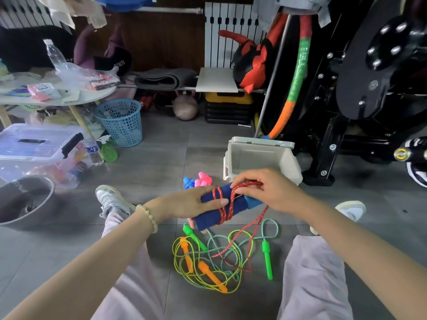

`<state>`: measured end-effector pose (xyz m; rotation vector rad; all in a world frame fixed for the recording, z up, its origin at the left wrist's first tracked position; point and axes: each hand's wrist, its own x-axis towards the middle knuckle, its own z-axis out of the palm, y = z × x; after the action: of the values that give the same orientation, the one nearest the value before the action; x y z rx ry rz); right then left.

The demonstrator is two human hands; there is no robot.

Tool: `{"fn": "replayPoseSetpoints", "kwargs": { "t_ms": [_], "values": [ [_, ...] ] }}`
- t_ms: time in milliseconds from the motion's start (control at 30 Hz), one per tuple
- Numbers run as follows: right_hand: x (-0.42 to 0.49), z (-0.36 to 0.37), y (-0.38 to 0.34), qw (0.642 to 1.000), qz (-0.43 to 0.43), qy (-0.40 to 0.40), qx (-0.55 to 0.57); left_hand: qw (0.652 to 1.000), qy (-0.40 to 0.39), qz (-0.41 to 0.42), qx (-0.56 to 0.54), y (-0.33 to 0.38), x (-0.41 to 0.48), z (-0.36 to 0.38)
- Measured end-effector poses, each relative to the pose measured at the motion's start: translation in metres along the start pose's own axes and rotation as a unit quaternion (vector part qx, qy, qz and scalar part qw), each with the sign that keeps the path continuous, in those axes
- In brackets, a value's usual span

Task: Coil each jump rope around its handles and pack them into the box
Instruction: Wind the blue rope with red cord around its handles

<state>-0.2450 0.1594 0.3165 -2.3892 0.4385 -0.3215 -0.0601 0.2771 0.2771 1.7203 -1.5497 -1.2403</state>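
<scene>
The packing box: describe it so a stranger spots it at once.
Find the black exercise machine on the right. At its foot, just beyond the right hand, stands the box. It is off-white and opaque, lid open, unlike the clear bin far left.

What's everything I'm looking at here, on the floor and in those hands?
blue handles: two, dark blue, held together above floor
red rope: one, red, partly wound on handles, rest trailing down
green-handled rope: one, green handles, teal cord, loose on floor
orange-handled rope: one, orange handles, yellow cord, tangled alongside
coiled ropes: two, blue and pink, beside box
box: one, pale, open, behind hands
basket: one, blue, far left
left hand: one, grips blue handles
right hand: one, pinches red rope
</scene>
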Motion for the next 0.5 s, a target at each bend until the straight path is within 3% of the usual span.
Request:
{"fn": "replayPoseSetpoints", "kwargs": {
  "t_ms": [300,500],
  "values": [
    [0.009,-0.001,-0.010,0.995,-0.032,-0.013,-0.098,0.990,0.058,0.013,0.128,0.020,0.002,0.003],
    [0.010,0.000,-0.009,0.997,-0.020,-0.019,-0.074,0.975,0.064,0.050,0.205,0.026,0.001,-0.001]
  ]
}}
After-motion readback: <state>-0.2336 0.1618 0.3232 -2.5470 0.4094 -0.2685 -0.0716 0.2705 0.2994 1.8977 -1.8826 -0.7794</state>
